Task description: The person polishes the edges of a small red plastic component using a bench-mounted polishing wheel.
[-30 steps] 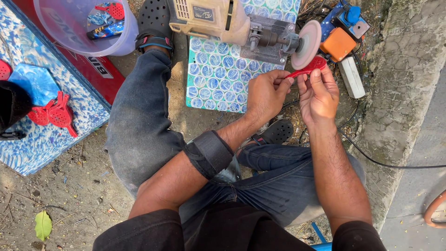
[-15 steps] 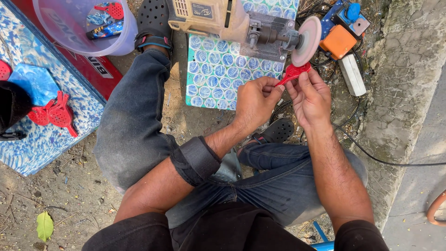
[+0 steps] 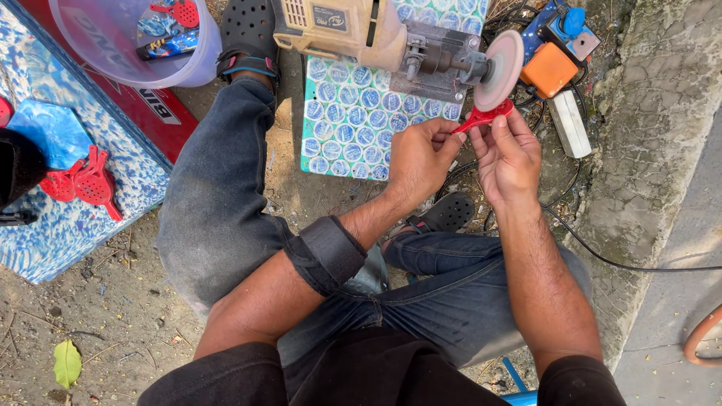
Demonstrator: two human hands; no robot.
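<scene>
A small red plastic piece (image 3: 485, 116) is pinched between my left hand (image 3: 418, 160) and my right hand (image 3: 509, 156), and its top edge touches the lower rim of a pink grinding disc (image 3: 501, 69). The disc sits on the shaft of a beige bench grinder (image 3: 353, 34) that rests on a patterned blue-and-white tile (image 3: 353, 128). A black band (image 3: 325, 254) wraps my left forearm. I sit on the ground with my jeans-clad legs either side of the tile.
A translucent lilac bucket (image 3: 128, 45) with red pieces stands at top left. More red paddle-shaped pieces (image 3: 83, 184) lie on a blue speckled board (image 3: 53, 218). An orange and blue device (image 3: 555, 53) with black cables (image 3: 602, 256) sits at the right, by a concrete kerb (image 3: 647, 150).
Both hands shifted slightly down and left and back up with the red piece, keeping it near the disc's lower rim; the camera has moved closer.
</scene>
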